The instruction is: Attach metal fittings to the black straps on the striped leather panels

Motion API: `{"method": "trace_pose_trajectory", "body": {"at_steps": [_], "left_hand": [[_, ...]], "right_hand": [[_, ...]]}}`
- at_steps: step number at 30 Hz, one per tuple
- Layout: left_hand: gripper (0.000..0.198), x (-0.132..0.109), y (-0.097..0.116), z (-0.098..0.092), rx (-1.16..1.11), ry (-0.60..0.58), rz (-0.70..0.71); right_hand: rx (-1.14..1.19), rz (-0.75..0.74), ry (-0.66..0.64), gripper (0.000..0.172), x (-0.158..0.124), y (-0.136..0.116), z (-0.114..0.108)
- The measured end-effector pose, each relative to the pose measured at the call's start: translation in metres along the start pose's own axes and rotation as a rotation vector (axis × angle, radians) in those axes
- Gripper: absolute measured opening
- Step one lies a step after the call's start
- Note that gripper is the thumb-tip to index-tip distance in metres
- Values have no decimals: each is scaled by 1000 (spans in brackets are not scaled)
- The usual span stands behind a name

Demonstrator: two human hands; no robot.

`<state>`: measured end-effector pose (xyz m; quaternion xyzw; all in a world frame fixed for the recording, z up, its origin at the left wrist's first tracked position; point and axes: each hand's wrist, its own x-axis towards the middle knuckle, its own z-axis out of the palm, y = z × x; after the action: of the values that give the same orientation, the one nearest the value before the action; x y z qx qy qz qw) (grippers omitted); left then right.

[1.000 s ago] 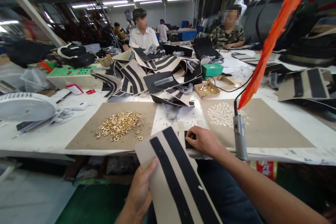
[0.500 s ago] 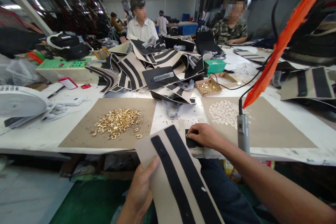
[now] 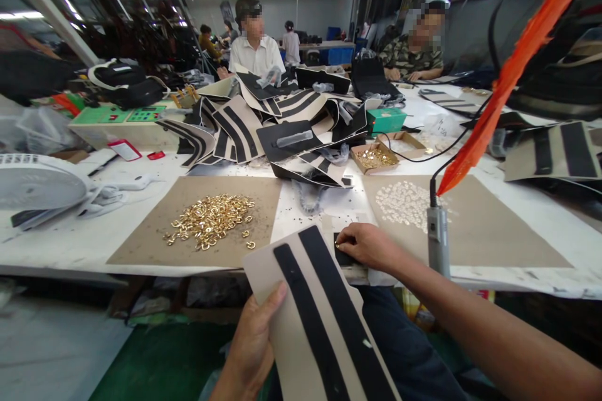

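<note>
My left hand (image 3: pixel 256 335) is closed on the edge of a beige panel (image 3: pixel 303 319) with two black stripes, its thumb lying on the face. The panel tilts over my lap in front of the table edge. At the table's front edge my right hand (image 3: pixel 369 245) is closed in a pinch above a small black pad (image 3: pixel 345 255). A tiny gold-coloured metal piece (image 3: pixel 338 244) shows at its fingertips; its exact shape is too small to make out. Left of the panel, a heap of gold-coloured metal fittings (image 3: pixel 214 219) lies on brown board.
Clear small discs (image 3: pixel 402 203) are spread on the right-hand board. A grey handheld tool (image 3: pixel 438 238) hangs by a cable beside an orange strip (image 3: pixel 508 69). Striped panels (image 3: pixel 239 128) are piled behind, near a box of gold parts (image 3: pixel 375 158). A fan (image 3: pixel 40 182) stands left. Two people sit opposite.
The whole view has shifted very slightly. Both hands keep nearly the same pose, with the panel still in my left hand and my right hand still pinching over the black pad.
</note>
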<state>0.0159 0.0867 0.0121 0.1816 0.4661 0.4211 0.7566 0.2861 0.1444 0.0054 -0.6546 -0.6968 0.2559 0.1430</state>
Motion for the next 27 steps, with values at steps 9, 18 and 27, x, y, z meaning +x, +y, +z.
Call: {"method": "trace_pose_trajectory", "body": {"at_steps": [9, 18, 27], "left_hand": [[48, -8, 3, 6, 55, -118, 38], [52, -14, -11, 24, 176, -172, 25], [42, -18, -63, 4, 664, -205, 131]], "right_hand": [[-78, -26, -11, 18, -4, -2, -2], [1062, 101, -15, 60, -63, -20, -3], [1187, 269, -126, 33, -118, -23, 57]]}}
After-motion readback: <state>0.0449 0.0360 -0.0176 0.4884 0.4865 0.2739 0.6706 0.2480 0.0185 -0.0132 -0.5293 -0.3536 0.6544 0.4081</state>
